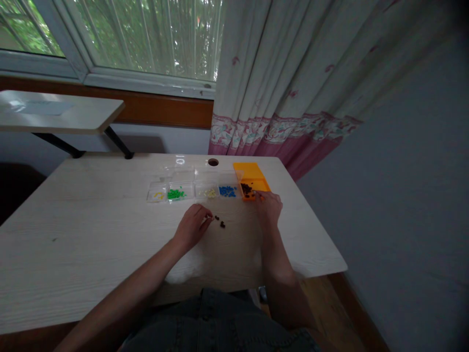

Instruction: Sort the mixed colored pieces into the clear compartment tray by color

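My left hand (pixel 192 226) is closed in a pinch just above the table, and what its fingertips hold is too small to name. Beside those fingertips lie a few small dark brown pieces (pixel 222 224). At the orange box (pixel 261 185), my right hand (pixel 269 207) reaches over the front rim with its fingers pressed together; whatever they hold is hidden. Dark brown pieces (pixel 246 188) fill the left part of that box. Clear lidded boxes stand in a row to its left, with blue pieces (pixel 227 191), pale yellow pieces (pixel 210 193), green pieces (pixel 176 194) and yellow pieces (pixel 159 195).
The pale wooden table (pixel 91 234) has a round cable hole (pixel 213 162) at its back edge. A raised shelf (pixel 62 115) on black legs stands at the back left. Behind hang a window and a long curtain (pixel 256 98); a wall is at the right.
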Tool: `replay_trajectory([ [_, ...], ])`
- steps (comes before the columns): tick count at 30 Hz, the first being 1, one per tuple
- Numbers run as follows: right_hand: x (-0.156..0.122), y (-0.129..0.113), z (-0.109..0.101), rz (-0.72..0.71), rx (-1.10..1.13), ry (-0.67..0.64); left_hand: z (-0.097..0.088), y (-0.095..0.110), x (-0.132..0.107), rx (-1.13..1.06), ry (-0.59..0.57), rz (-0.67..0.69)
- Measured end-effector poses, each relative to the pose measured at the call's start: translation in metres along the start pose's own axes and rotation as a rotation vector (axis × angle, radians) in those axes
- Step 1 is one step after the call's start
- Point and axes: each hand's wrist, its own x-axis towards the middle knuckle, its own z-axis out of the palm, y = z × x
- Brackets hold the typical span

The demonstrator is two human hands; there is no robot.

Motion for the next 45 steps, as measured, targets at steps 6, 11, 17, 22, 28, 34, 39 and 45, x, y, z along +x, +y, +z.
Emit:
replay_trajectory([
  [6,-0.001,0.002,0.002,-0.032,0.023,0.063,-0.001,0.0,0.0,0.005,-0.016,-0.003],
  [11,0.001,0.001,0.0,-0.025,0.014,0.036,-0.002,0.002,0.0,-0.007,0.013,-0.003],
  [17,0.0,-0.019,-0.002,-0.192,0.178,0.025,-0.005,0.001,0.001,-0.052,0.059,-0.041],
  [22,-0.021,-0.059,-0.005,-0.529,0.413,-0.11,-0.007,0.002,0.002,-0.104,0.12,-0.1],
  [28,-0.043,-0.086,-0.002,-0.706,0.516,-0.241,-0.009,0.004,0.003,-0.155,0.172,-0.129],
  [34,-0.049,-0.088,0.005,-0.709,0.479,-0.17,-0.007,0.002,0.003,-0.15,0.155,-0.131],
  [39,-0.051,-0.091,0.004,-0.717,0.492,-0.127,-0.003,0.0,0.002,-0.18,0.141,-0.146],
  [45,-0.051,-0.093,0.002,-0.713,0.501,-0.131,-0.004,0.001,0.003,-0.201,0.115,-0.161],
])
